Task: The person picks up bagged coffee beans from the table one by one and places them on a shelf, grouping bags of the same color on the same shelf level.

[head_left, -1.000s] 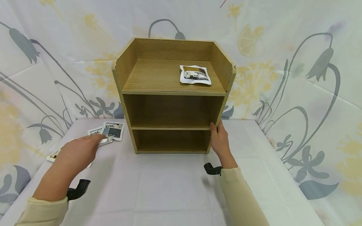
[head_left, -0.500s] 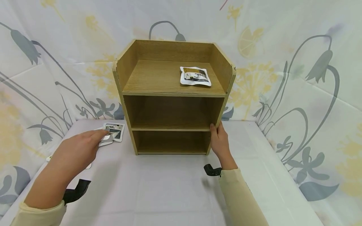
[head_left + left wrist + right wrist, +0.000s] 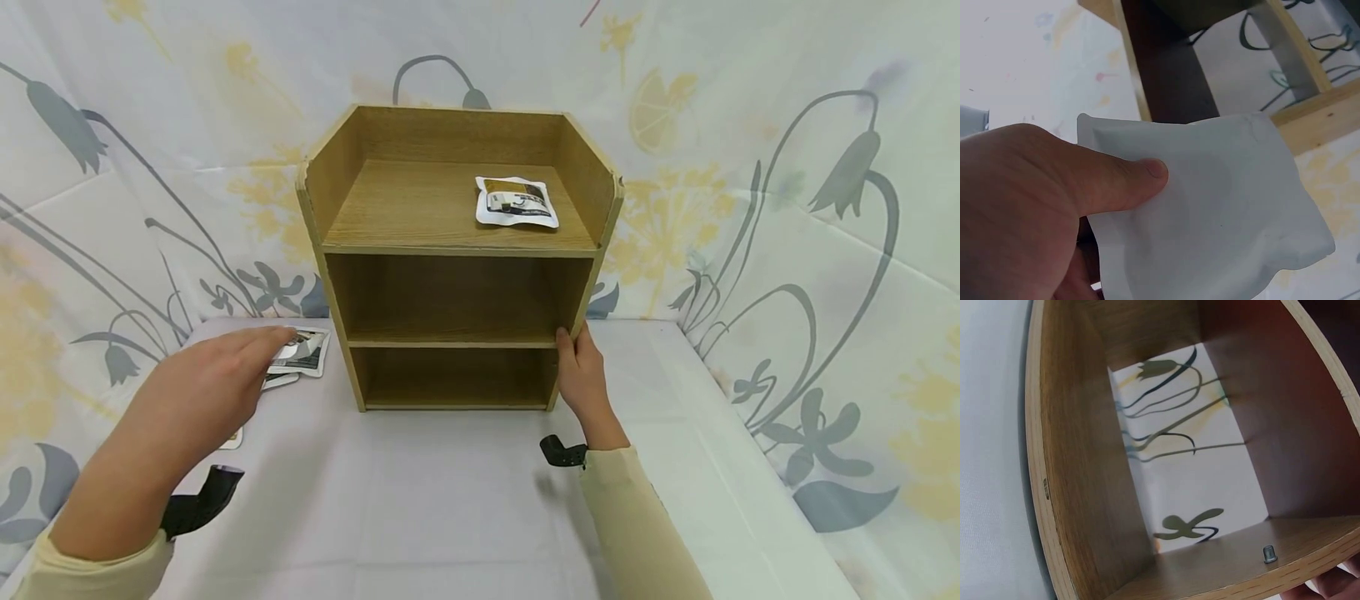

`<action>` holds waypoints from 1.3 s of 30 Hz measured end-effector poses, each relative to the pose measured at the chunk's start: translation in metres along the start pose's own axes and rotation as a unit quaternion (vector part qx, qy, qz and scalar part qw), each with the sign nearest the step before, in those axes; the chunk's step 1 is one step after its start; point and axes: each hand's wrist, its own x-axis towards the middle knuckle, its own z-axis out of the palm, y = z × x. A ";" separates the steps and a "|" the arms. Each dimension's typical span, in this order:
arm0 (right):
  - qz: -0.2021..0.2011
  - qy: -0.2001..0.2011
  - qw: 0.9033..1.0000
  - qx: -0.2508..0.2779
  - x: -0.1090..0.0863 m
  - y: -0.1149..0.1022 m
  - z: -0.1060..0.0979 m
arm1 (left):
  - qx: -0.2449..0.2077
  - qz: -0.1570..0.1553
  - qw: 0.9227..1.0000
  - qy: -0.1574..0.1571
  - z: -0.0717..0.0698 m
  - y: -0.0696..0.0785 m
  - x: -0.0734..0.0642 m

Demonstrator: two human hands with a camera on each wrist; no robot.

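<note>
In the left wrist view, my left thumb presses on the plain pale side of a sealed pouch (image 3: 1222, 206), with fingers curled behind it. From the head view this left hand (image 3: 202, 396) is at the left of the table, over a small pile of printed pouches (image 3: 309, 360). My right hand (image 3: 582, 375) grips the right side panel of a small wooden shelf (image 3: 465, 248), thumb on its front edge at the middle board. Its fingers (image 3: 1329, 584) show at the panel's outer side in the right wrist view. A white and brown pouch (image 3: 517, 202) lies on the top shelf.
Another pouch's corner (image 3: 234, 439) shows beneath my left hand. The shelf's two lower compartments have nothing in them. A white cloth covers the table (image 3: 435, 500), and a flower-printed curtain (image 3: 750, 208) hangs behind and at both sides. A small metal peg (image 3: 1269, 554) sticks out inside the shelf.
My left hand has risen slightly from the pile and tipped, lifting a pouch whose edge was peeling up. The right hand and the shelf have stayed put.
</note>
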 end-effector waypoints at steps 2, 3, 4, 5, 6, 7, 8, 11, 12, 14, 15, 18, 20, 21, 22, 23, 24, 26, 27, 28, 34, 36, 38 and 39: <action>-0.001 -0.001 1.000 0.001 0.000 0.000 0.000 | -0.001 0.000 1.000 0.001 -0.002 0.002 0.002; -0.001 -0.002 1.000 0.002 0.000 0.000 0.000 | -0.002 0.001 1.000 0.002 -0.003 0.003 0.003; 0.000 -0.003 1.000 0.002 0.000 0.000 0.000 | -0.003 0.001 1.000 0.002 -0.005 0.003 0.004; 0.000 -0.003 1.000 0.001 0.001 0.000 0.000 | -0.003 0.003 1.000 0.001 -0.006 0.005 0.006; 0.000 -0.003 1.000 0.000 0.001 0.000 0.000 | -0.004 0.003 1.000 0.001 -0.007 0.006 0.007; 0.001 -0.003 1.000 -0.001 0.001 0.000 0.000 | -0.005 0.005 1.000 0.002 -0.009 0.007 0.008; 0.002 -0.003 1.000 -0.001 0.001 0.000 0.000 | -0.006 0.009 1.000 0.006 -0.010 0.008 0.010; 0.004 -0.001 1.000 -0.003 0.001 0.000 0.000 | -0.006 0.021 1.000 0.019 -0.013 0.012 0.014; 0.004 -0.001 1.000 -0.004 0.001 0.000 0.000 | -0.005 0.025 0.999 0.024 -0.014 0.013 0.015; 0.005 -0.001 1.000 -0.004 0.001 0.001 0.000 | -0.003 0.034 0.999 0.034 -0.015 0.015 0.017; 0.005 0.000 1.000 -0.004 0.001 0.001 0.000 | -0.003 0.038 0.999 0.038 -0.016 0.016 0.018; 0.006 -0.001 1.000 -0.004 0.000 0.001 0.000 | -0.003 0.050 0.997 0.055 -0.017 0.019 0.020; 0.005 -0.001 1.000 -0.004 0.000 0.001 0.001 | -0.002 0.061 0.996 0.068 -0.017 0.020 0.023; 0.005 0.000 1.000 -0.004 0.000 0.001 0.001 | -0.001 0.065 0.995 0.075 -0.017 0.021 0.024; 0.005 -0.001 1.000 -0.004 0.000 0.001 0.001 | -0.001 0.069 0.994 0.080 -0.017 0.022 0.025; 0.006 0.000 1.000 -0.004 0.000 0.001 0.001 | -0.002 0.073 0.994 0.085 -0.018 0.023 0.026; 0.006 -0.001 1.000 -0.004 -0.001 0.001 0.001 | -0.002 0.077 0.993 0.090 -0.018 0.024 0.028; 0.007 -0.001 1.000 -0.002 -0.001 0.001 0.001 | -0.004 0.083 0.992 0.097 -0.020 0.026 0.032; 0.007 -0.001 1.000 -0.002 -0.001 0.001 0.001 | -0.006 0.086 0.991 0.099 -0.021 0.028 0.033; 0.007 -0.002 1.000 -0.001 -0.001 0.001 0.001 | -0.008 0.090 0.991 0.101 -0.022 0.029 0.035; 0.004 -0.002 1.000 0.002 -0.001 0.000 0.001 | -0.008 0.104 0.987 0.124 -0.027 0.034 0.045; 0.003 -0.001 1.000 0.000 0.000 0.000 0.001 | -0.007 0.104 0.986 0.133 -0.028 0.036 0.048; 0.002 0.000 1.000 -0.002 0.000 -0.001 0.001 | -0.009 0.107 0.984 0.145 -0.028 0.037 0.051; 0.001 0.001 1.000 -0.003 0.000 -0.001 0.001 | -0.013 0.108 0.983 0.151 -0.028 0.038 0.052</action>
